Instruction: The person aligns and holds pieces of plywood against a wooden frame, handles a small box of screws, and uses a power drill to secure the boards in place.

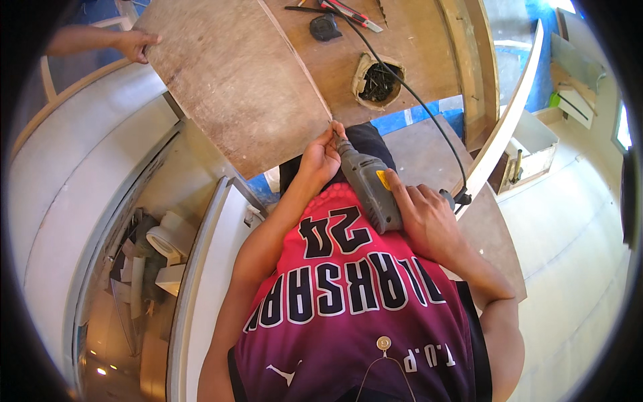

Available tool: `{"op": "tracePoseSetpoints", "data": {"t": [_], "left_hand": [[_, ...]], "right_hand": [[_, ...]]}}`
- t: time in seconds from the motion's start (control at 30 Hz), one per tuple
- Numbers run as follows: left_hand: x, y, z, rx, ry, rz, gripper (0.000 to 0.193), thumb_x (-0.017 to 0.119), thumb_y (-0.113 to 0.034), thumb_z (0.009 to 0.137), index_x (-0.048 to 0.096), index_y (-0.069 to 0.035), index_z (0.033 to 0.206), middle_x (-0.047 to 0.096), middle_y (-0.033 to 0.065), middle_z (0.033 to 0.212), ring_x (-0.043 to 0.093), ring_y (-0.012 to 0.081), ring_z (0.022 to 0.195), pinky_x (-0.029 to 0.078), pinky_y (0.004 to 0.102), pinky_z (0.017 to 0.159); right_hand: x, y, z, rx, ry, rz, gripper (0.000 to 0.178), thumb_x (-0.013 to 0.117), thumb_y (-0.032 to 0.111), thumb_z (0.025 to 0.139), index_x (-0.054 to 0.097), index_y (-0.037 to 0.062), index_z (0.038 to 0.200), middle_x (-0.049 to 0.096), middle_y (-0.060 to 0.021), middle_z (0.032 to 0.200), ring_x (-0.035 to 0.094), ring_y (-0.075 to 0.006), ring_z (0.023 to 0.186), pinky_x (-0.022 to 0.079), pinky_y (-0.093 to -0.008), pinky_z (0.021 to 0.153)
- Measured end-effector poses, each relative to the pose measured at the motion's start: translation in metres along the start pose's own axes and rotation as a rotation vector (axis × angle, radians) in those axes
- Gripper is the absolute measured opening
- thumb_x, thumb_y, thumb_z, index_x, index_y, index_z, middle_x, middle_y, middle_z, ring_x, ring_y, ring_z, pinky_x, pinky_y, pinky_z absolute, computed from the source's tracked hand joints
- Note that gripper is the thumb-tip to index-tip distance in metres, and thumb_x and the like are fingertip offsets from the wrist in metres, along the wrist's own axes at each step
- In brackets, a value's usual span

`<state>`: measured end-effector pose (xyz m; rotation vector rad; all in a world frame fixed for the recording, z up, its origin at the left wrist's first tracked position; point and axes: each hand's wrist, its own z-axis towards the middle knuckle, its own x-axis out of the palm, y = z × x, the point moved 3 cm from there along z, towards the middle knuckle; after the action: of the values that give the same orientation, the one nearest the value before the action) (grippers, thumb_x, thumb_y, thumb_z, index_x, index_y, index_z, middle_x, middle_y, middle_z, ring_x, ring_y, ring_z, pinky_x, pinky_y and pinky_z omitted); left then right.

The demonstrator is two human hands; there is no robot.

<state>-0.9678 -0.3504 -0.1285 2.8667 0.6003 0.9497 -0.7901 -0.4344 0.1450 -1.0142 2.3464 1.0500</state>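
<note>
Your right hand [425, 218] is wrapped around the grey drill [368, 187] – heavy, rigid, so hold its body; your left hand [321, 157] pinches its tip at the plywood sheet's [234, 80] five-o'clock corner.

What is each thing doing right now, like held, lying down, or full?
Electric drill: held in right hand, tip at the board's edge.
Left hand: pinching by the drill tip.
Plywood board: lying flat, another person's hand on its far corner.
Round container: open, dark screws inside.
Black cord: lying slack across the workbench.
</note>
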Motion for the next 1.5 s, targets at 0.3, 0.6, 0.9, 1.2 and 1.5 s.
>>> {"op": "tracePoseSetpoints", "data": {"t": [0.3, 0.6, 0.9, 1.2, 1.5], "left_hand": [[0.003, -0.001, 0.001, -0.056, -0.052, -0.111, 0.021, 0.052, -0.015, 0.11, 0.064, 0.0, 0.12, 0.073, 0.0086, 0.104, 0.069, 0.0216, 0.094, 0.056, 0.0343, 0.093], [0.001, -0.01, 0.004, -0.029, 0.099, -0.042, 0.022, 0.053, -0.017, 0.11, 0.064, 0.0, 0.12, 0.073, 0.0079, 0.104, 0.069, 0.0225, 0.092, 0.056, 0.0349, 0.092], [0.01, -0.009, 0.003, -0.065, -0.049, -0.12, 0.019, 0.056, -0.015, 0.109, 0.065, 0.0, 0.117, 0.072, 0.0086, 0.1, 0.068, 0.0234, 0.093, 0.056, 0.0361, 0.092], [0.005, -0.013, 0.005, -0.077, -0.045, -0.116, 0.017, 0.061, -0.01, 0.106, 0.064, 0.004, 0.115, 0.072, 0.0132, 0.104, 0.07, 0.0246, 0.096, 0.058, 0.0375, 0.093], [0.013, -0.017, 0.001, -0.05, -0.135, -0.097, 0.014, 0.061, -0.007, 0.106, 0.063, 0.006, 0.112, 0.071, 0.0157, 0.109, 0.072, 0.0271, 0.107, 0.06, 0.0396, 0.096]], "right_hand": [[0.007, 0.024, 0.004, 0.009, -0.062, -0.091, 0.072, 0.059, 0.011, 0.089, 0.04, -0.004, 0.157, 0.068, -0.0172, 0.097, 0.068, -0.0339, 0.088, 0.056, -0.0441, 0.082], [0.004, 0.037, 0.01, 0.027, -0.056, -0.123, 0.071, 0.059, 0.011, 0.09, 0.041, -0.0032, 0.157, 0.067, -0.0155, 0.096, 0.067, -0.0312, 0.088, 0.056, -0.0428, 0.082], [-0.002, 0.04, 0.019, 0.038, -0.012, -0.156, 0.068, 0.058, 0.011, 0.091, 0.043, -0.0041, 0.156, 0.067, -0.0166, 0.094, 0.068, -0.032, 0.087, 0.057, -0.0432, 0.081], [-0.008, 0.048, 0.033, 0.056, 0.017, -0.227, 0.067, 0.059, 0.012, 0.091, 0.044, -0.0036, 0.155, 0.067, -0.0168, 0.088, 0.069, -0.0327, 0.084, 0.057, -0.0437, 0.078], [-0.01, 0.049, 0.035, 0.06, 0.036, -0.264, 0.068, 0.058, 0.013, 0.092, 0.043, -0.0019, 0.157, 0.066, -0.0151, 0.089, 0.068, -0.0306, 0.085, 0.057, -0.0419, 0.078]]}}
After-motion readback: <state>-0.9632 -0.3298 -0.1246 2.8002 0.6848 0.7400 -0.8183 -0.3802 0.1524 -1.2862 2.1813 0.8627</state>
